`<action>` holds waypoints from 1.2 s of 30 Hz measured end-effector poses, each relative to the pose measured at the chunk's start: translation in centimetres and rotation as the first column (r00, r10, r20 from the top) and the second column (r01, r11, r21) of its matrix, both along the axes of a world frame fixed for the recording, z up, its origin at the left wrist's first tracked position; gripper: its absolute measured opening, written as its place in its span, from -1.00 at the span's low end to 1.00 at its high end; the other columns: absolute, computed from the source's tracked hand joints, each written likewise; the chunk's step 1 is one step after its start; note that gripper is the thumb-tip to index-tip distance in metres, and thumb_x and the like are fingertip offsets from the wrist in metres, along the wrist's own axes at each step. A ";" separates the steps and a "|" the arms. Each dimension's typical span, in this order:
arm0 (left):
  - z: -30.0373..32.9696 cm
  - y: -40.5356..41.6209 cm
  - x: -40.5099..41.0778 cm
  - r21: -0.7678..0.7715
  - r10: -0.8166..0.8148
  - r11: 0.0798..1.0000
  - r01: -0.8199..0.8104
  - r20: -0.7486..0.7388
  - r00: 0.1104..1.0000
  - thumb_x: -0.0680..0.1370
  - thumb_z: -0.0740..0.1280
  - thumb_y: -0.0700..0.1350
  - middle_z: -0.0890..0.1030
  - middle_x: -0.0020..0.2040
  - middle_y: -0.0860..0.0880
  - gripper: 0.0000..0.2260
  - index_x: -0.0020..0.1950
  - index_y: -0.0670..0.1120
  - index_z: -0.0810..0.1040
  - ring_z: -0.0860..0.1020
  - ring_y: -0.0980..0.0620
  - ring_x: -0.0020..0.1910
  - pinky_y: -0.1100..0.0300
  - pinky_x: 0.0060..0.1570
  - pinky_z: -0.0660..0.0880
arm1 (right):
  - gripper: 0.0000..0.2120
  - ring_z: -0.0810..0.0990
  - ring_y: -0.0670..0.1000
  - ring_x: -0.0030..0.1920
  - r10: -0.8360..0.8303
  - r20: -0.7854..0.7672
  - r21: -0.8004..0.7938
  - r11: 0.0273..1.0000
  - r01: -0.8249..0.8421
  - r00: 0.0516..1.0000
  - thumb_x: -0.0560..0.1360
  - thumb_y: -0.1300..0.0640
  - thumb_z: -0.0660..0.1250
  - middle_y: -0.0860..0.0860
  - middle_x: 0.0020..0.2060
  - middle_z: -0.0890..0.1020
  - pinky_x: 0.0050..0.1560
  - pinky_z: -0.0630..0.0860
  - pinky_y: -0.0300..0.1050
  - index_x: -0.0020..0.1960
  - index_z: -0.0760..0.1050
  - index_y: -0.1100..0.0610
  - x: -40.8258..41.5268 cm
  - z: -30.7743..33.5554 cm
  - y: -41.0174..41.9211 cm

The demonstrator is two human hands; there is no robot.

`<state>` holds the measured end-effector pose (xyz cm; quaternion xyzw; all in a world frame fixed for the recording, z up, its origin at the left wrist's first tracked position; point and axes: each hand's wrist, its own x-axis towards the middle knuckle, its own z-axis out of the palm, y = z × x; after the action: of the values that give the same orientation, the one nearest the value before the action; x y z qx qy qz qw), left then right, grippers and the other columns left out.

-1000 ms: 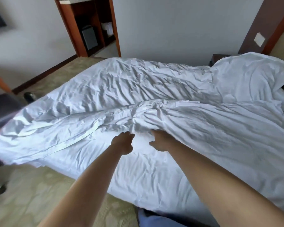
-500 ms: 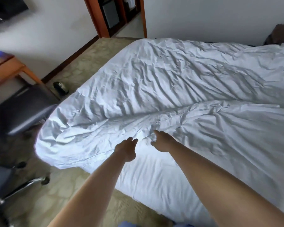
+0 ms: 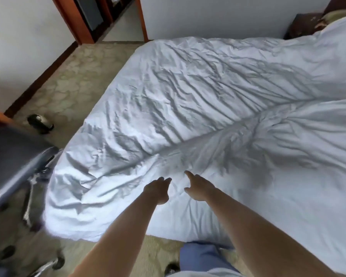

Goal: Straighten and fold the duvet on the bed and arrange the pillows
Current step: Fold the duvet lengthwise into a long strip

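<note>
Carpeted room: rumpled duvet [image 3: 198, 100] just beyond both empty, spread hands [image 3: 157, 189].

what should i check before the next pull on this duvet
1. Left hand has a grip on the duvet: not ok, fingers extended above the cloth.
2. Right hand has a grip: not ok, open, nothing pinched.
3. Duvet smooth: not ok, a long ridge runs across it and creases cover the top.
4. Corner near the office chair lies neat: not ok, it bulges over the bed edge.
5. Floor path clear: not ok, a dark object sits on the carpet.
6. Pillows placed: cannot tell, the head end is mostly out of frame.
</note>
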<state>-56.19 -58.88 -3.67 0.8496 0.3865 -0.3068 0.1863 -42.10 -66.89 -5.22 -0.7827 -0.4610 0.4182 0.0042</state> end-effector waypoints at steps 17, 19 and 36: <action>-9.7 11.6 -2.8 -0.208 -0.294 0.940 0.271 -0.089 0.952 0.37 0.46 0.20 -0.30 0.55 0.02 0.09 0.56 -0.05 -0.28 -0.12 0.02 0.55 0.02 0.52 -0.04 | -0.37 0.28 0.22 0.37 -0.762 -0.345 -0.178 0.626 0.759 0.548 0.54 0.07 0.30 0.27 0.38 0.22 0.27 0.39 -0.06 0.51 0.07 0.06 -3.7 -9.6 11.7; -9.8 12.6 -3.2 -0.211 -0.306 0.934 0.287 -0.062 0.950 0.38 0.45 0.19 -0.28 0.55 0.02 0.06 0.56 -0.07 -0.26 -0.12 0.04 0.55 0.08 0.51 -0.01 | -0.70 0.45 0.18 0.23 -0.806 -0.322 -0.100 0.550 0.829 0.496 0.53 0.23 0.22 0.21 0.21 0.47 0.19 0.42 -0.09 0.26 0.37 0.20 -3.7 -9.1 13.6; 1.2 26.8 -7.6 0.055 -0.122 0.992 0.110 0.345 0.931 0.42 0.20 -0.29 0.57 0.09 -0.12 -0.72 0.10 -0.10 0.46 0.53 -0.16 0.16 0.09 0.06 0.48 | -0.48 0.49 0.14 0.16 -0.818 -0.356 0.337 0.339 0.878 0.452 0.53 0.29 0.07 0.16 0.22 0.45 0.16 0.47 -0.03 0.47 0.21 0.04 -13.9 2.0 23.5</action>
<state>-63.77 -32.05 -2.45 0.9148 0.3018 -0.1559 0.2184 -55.96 -43.36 -3.23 -0.8515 -0.0717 0.2738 0.4414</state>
